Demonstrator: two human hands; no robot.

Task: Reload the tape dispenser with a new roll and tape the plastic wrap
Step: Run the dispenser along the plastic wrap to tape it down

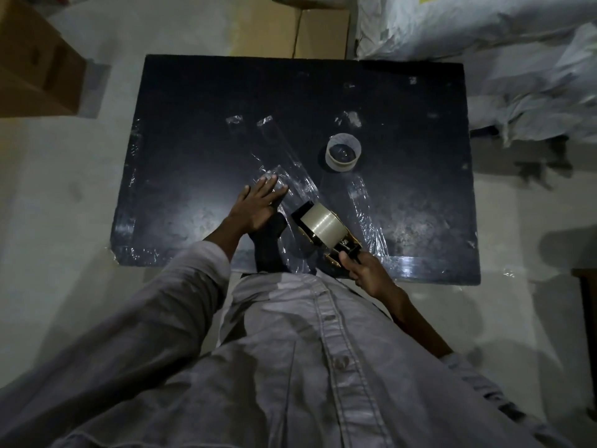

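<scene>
Right hand (368, 276) gripped the tape dispenser (323, 232) handle, its nose pointing up-left along the plastic wrap (287, 166). Left hand (255, 205) lay flat, fingers straight, pressing wrap just beside the nose.

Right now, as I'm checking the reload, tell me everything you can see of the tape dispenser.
The tape dispenser is hand-held: yellowish metal frame, black handle, a thick roll of pale tape mounted. The right hand grips the handle. Its front end points forward-left, low over the plastic wrap; whether it touches is unclear.
</scene>
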